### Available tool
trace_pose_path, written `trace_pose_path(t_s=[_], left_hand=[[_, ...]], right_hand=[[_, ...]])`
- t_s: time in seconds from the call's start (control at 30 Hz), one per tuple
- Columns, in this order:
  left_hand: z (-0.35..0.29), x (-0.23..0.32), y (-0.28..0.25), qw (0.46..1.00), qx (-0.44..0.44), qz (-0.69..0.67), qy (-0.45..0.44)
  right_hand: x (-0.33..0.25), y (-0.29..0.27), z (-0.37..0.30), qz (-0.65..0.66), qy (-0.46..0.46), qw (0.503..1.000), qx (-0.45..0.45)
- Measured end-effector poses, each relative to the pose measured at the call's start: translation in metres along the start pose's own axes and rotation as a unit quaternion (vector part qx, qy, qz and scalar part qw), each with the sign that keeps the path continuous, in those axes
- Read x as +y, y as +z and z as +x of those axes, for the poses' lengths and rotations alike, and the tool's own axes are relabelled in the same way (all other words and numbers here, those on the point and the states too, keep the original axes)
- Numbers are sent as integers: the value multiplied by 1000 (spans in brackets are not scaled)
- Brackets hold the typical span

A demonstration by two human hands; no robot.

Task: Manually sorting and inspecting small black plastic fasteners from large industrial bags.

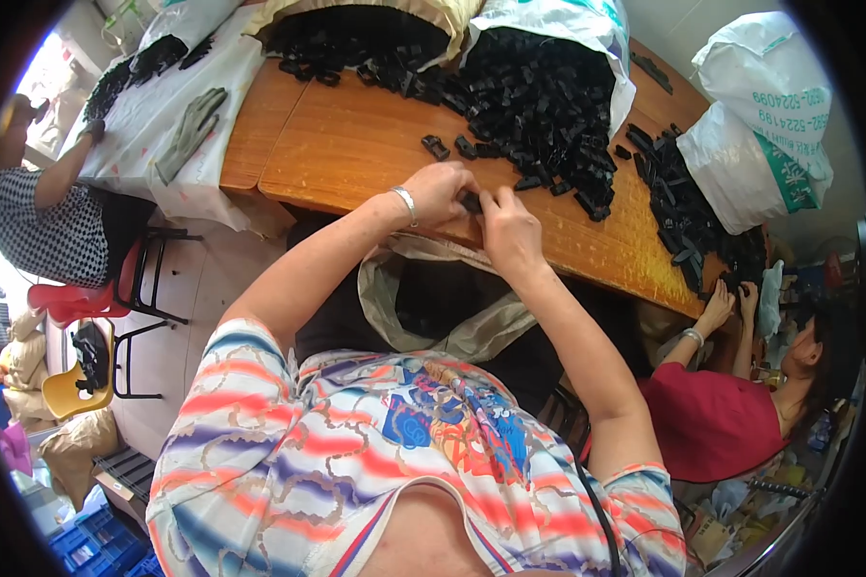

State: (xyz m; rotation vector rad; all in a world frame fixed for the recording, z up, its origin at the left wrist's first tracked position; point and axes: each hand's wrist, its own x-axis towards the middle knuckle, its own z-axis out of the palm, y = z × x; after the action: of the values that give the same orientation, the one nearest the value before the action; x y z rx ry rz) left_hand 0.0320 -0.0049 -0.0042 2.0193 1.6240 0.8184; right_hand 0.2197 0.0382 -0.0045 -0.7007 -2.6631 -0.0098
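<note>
My left hand (438, 193), with a bracelet at the wrist, pinches a small black plastic part (471, 202) over the near edge of the wooden table (356, 144). The fingers of my right hand (511, 231) are closed at the other side of that part, and they hide most of it. Just beyond my hands, a few loose black plastic parts (436, 146) lie beside a large heap of similar parts (539, 106). Below my hands, an open beige sack (380, 300) hangs at my lap, its inside dark.
White sack (621, 58) and tan sack (462, 19) spill black parts at the table's far side. Rightward, a co-worker in a red top (717, 423) handles parts near another white sack (731, 168). Leftward, another person (53, 226) sits by a cloth-covered table with a grey glove (191, 135).
</note>
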Motion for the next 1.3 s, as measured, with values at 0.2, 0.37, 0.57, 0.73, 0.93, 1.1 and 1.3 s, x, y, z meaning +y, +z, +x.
trace_pose_path(t_s=[0.2, 0.37, 0.57, 0.73, 0.93, 1.1, 1.3], left_hand=[[-7, -21, -33, 974, 167, 150, 30], [5, -44, -31, 956, 97, 276, 1], [7, -16, -28, 984, 158, 78, -37], [-10, -2, -3, 955, 197, -198, -103], [-22, -3, 7, 979, 188, -36, -65], [-25, -6, 8, 977, 204, 53, -43], [-28, -9, 8, 977, 207, 37, -32]], right_hand=[[-39, -25, -50, 147, -2, 988, -55], [-5, -26, -27, 185, 16, 982, 41], [56, -24, 8, 79, 78, 991, 71], [67, -11, 22, -45, -32, 998, -7], [60, -17, 26, 234, 203, 951, 8], [53, -9, 12, 307, 345, 887, 4], [54, -27, 4, 144, 178, 973, 33]])
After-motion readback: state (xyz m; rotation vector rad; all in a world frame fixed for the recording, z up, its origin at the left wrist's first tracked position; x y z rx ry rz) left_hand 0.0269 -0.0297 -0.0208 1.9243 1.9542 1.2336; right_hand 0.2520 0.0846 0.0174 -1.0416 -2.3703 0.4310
